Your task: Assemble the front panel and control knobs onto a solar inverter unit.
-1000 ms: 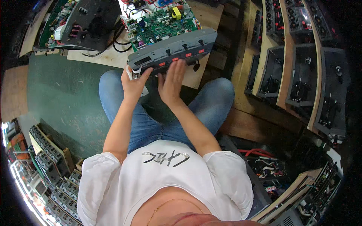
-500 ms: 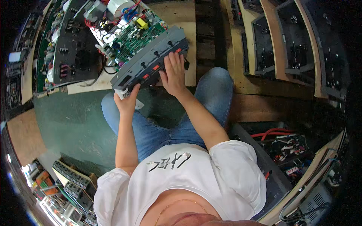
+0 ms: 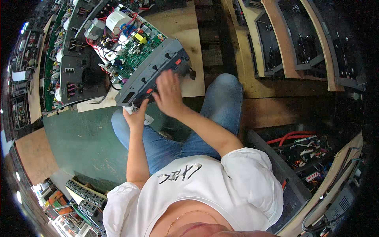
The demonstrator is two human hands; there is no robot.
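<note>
An opened electronic unit sits tilted ahead of me, with a green circuit board (image 3: 136, 55) and a white cylindrical part (image 3: 118, 21) inside. Its grey front panel (image 3: 162, 55) faces my lap and carries black knobs and red switches. My left hand (image 3: 136, 118) grips the panel's lower left corner, thumb on top; its other fingers are partly hidden. Something white (image 3: 148, 119) shows beside that hand. My right hand (image 3: 169, 94), slightly blurred, lies over the panel's middle with its fingers stretched out. Whether it touches the panel I cannot tell.
More grey units (image 3: 81, 67) with boards stand close on the left. Wooden boards and dark units (image 3: 272, 43) stand to the right. Near my right elbow is an open grey case (image 3: 276, 173) with red cables. Black knobbed modules (image 3: 89, 197) sit at the lower left.
My right hand has moved left along the panel, from the right-hand red switch toward the middle. My left hand keeps its hold at the corner. The view has shifted slightly.
</note>
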